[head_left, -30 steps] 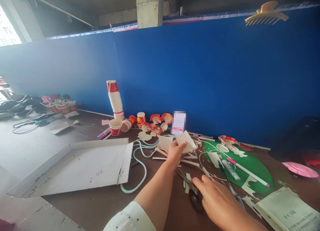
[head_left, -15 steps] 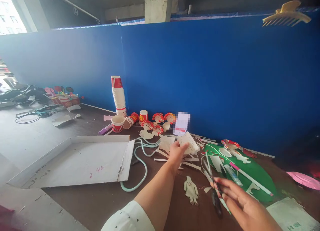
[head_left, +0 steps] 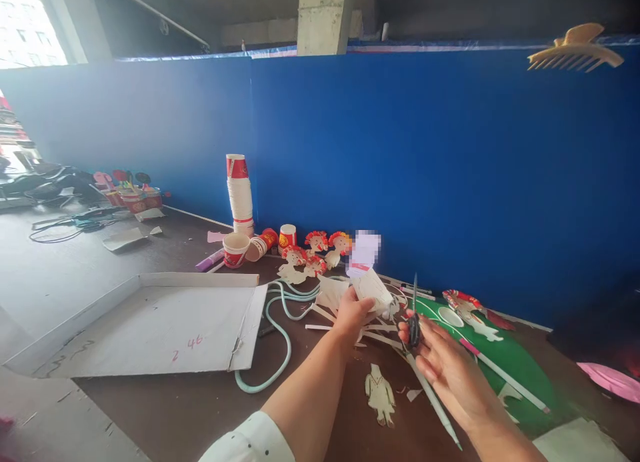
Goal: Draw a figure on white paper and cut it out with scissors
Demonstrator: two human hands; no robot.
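In the head view, our left hand (head_left: 353, 311) pinches a flat, pale sheet of paper (head_left: 373, 287), faintly marked, jutting beyond the fingertips. Our right hand (head_left: 443, 359) grips black-handled scissors (head_left: 414, 329), slim metal blades upright above those fingers. Nearer us than the left fingers lies a doll-shaped cutout (head_left: 380, 395).

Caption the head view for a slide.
Left hand holds paper, right hand holds scissors pointing upward; a paper figure lies on the dark table.

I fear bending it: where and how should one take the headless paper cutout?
Probably by the torso of the cutout, from above and the near side: it lies flat, its legs look narrower, and the left forearm and white marker flank it.
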